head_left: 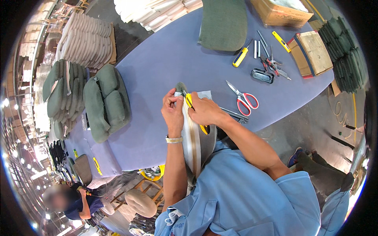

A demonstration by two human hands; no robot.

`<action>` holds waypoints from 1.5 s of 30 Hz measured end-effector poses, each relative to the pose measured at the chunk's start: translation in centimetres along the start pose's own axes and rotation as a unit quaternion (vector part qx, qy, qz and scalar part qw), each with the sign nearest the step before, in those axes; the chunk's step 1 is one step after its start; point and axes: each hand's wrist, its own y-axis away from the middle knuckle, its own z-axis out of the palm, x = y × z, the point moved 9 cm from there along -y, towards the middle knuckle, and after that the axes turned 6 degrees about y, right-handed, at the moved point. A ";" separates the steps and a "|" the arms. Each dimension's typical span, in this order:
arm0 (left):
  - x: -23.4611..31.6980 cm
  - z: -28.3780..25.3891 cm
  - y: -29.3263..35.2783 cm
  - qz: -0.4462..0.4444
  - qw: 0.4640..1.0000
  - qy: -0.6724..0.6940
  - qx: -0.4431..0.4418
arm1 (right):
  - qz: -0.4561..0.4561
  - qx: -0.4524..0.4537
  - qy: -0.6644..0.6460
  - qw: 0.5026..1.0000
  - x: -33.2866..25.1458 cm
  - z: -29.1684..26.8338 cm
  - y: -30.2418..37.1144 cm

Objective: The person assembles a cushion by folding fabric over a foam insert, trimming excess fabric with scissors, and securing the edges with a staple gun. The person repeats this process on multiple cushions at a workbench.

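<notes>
A cushion stands on edge in front of me, pale along its side, with a brown zipper-like strip running lengthwise and dark green fabric at its far end. My left hand pinches the cushion's edge near that far end. Closed around a yellow and black utility knife, my right hand holds its metal tip against the cushion beside my left fingertips. The fingers partly cover the knife. Right of my hands lie red-and-white-handled scissors.
Green cushions lie at the table's left, and a green pad at its far side. A yellow screwdriver, pliers, another yellow knife and cardboard boxes sit far right. Another person works at lower left.
</notes>
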 end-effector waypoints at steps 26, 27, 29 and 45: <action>0.0 -0.3 -0.1 0.010 0.999 0.037 0.015 | -0.050 -0.049 -0.006 0.998 0.0 1.0 0.5; 0.0 -0.2 -0.1 0.010 0.999 0.042 0.015 | -0.050 -0.052 -0.009 0.997 0.0 1.0 0.6; 0.0 -0.3 0.0 0.018 0.998 0.053 0.015 | -0.052 -0.052 -0.010 0.997 -0.1 0.9 0.9; 1.2 -1.0 0.7 0.065 0.996 -0.029 0.052 | -0.006 0.010 -0.080 0.997 0.6 1.7 1.9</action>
